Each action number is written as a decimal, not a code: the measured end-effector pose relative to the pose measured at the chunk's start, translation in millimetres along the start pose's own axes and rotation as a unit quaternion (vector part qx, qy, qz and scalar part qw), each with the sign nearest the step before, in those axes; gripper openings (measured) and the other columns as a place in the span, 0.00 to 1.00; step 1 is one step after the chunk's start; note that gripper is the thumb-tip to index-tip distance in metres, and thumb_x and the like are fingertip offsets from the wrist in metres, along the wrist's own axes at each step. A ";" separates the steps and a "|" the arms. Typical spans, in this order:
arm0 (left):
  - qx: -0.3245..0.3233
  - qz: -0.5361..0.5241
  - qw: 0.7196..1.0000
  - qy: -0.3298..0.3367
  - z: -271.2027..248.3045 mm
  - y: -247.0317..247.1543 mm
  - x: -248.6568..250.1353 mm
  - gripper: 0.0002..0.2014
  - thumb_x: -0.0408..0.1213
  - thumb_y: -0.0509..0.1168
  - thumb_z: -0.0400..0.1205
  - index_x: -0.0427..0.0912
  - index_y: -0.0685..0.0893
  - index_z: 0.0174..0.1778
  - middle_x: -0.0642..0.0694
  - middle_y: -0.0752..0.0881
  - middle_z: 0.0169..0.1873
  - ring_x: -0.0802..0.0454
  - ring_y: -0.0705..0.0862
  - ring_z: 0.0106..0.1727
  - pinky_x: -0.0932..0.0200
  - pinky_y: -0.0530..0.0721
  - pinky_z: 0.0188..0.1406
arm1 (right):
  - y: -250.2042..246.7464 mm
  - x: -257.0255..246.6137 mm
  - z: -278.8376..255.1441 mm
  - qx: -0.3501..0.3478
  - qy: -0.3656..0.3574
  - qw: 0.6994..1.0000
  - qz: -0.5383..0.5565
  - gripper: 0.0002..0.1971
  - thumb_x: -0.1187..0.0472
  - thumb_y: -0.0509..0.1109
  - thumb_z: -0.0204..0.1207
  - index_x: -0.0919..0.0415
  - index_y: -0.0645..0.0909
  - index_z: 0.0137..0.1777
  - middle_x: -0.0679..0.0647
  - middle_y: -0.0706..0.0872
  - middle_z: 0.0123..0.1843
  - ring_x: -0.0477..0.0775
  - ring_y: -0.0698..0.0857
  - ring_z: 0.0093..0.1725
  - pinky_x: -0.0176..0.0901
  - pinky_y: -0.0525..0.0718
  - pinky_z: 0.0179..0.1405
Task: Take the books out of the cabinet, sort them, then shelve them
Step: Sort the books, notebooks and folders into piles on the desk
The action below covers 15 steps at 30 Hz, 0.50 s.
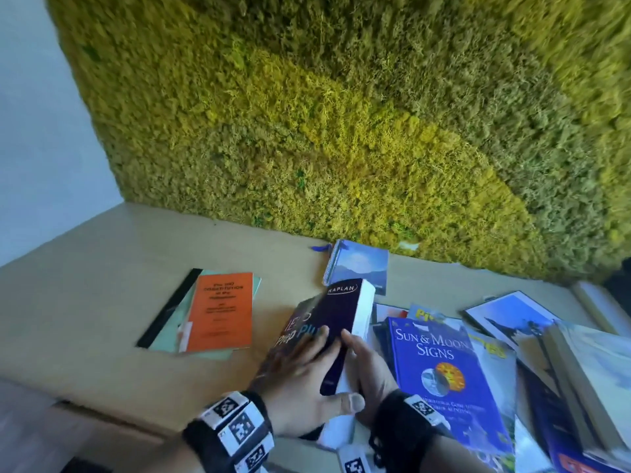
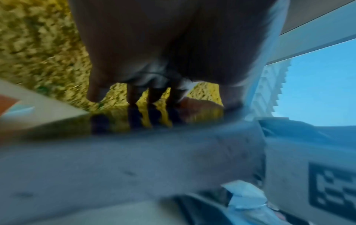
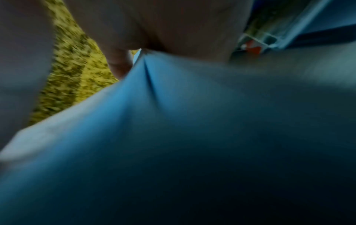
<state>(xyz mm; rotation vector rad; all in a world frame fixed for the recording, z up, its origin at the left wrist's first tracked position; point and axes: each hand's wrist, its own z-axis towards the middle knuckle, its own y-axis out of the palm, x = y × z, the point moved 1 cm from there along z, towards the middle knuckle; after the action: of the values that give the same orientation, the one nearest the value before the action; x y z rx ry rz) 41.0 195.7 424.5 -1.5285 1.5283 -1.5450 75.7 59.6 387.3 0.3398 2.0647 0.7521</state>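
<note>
Head view, nearest first. I see both hands on the thick dark book [image 1: 336, 331], the one marked KAPLAN, which stands tilted on the wooden top [image 1: 85, 302] with its spine uppermost and white page block facing right. Left hand [image 1: 300, 380]: fingers spread flat over the cover on the book's left side, thumb hooked across its near end, so it grips the book. Right hand [image 1: 370, 367]: pressed along the page block on the book's right side, fingers extended; whether they curl round the pages I cannot tell. Marker bands sit on both wrists.

Just right of the dark book: a blue book [image 1: 447, 380] titled Sun & Moon Signs, lying face up on a loose heap of further books [image 1: 563, 363] that spreads to the right edge.

Left of the dark book, apart from it: an orange booklet [image 1: 220, 310] lying on a pale green one with a black spine.

Beyond the dark book: a small spiral notebook [image 1: 358, 264] with a sky picture, near the moss wall [image 1: 341, 114] that backs the wooden top.

Wrist views: heavily blurred. Left wrist shows the fingers [image 2: 134, 97] against a dark glossy cover, moss behind. Right wrist shows mostly blue-grey blur.
</note>
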 end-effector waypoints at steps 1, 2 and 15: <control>-0.022 -0.016 1.000 -0.003 -0.3 1.0 -9.5 0.50 0.81 0.46 0.73 0.59 0.46 0.89 0.58 0.40 0.89 0.56 0.39 0.90 0.43 0.41 0.88 | -5.4 6.0 7.0 0.023 0.013 1.000 -0.007 0.27 0.49 0.59 0.86 0.67 0.80 0.75 0.72 0.83 0.73 0.71 0.82 0.73 0.66 0.71 0.82; -0.035 -0.032 0.999 -0.014 -0.6 1.6 -19.5 0.49 0.79 0.45 0.73 0.60 0.49 0.89 0.59 0.42 0.89 0.56 0.41 0.89 0.46 0.40 0.86 | -12.1 9.4 16.2 0.056 0.018 0.998 -0.034 0.24 0.52 0.60 0.84 0.67 0.83 0.71 0.73 0.85 0.70 0.71 0.85 0.70 0.66 0.74 0.79; -0.075 0.032 0.992 -0.095 23.8 47.5 -136.2 0.60 0.73 0.69 0.64 0.68 0.40 0.86 0.50 0.26 0.86 0.45 0.28 0.87 0.38 0.48 0.88 | -0.4 -10.2 47.9 0.110 0.011 0.803 -0.585 0.19 0.48 0.72 0.77 0.56 0.86 0.63 0.50 0.91 0.56 0.54 0.89 0.56 0.50 0.87 0.62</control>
<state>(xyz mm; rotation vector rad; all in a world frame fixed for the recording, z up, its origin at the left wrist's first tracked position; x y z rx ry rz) 81.2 296.5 326.5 -1.6390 1.5960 -1.2344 120.9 72.6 373.4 -0.7988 1.8963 -0.2542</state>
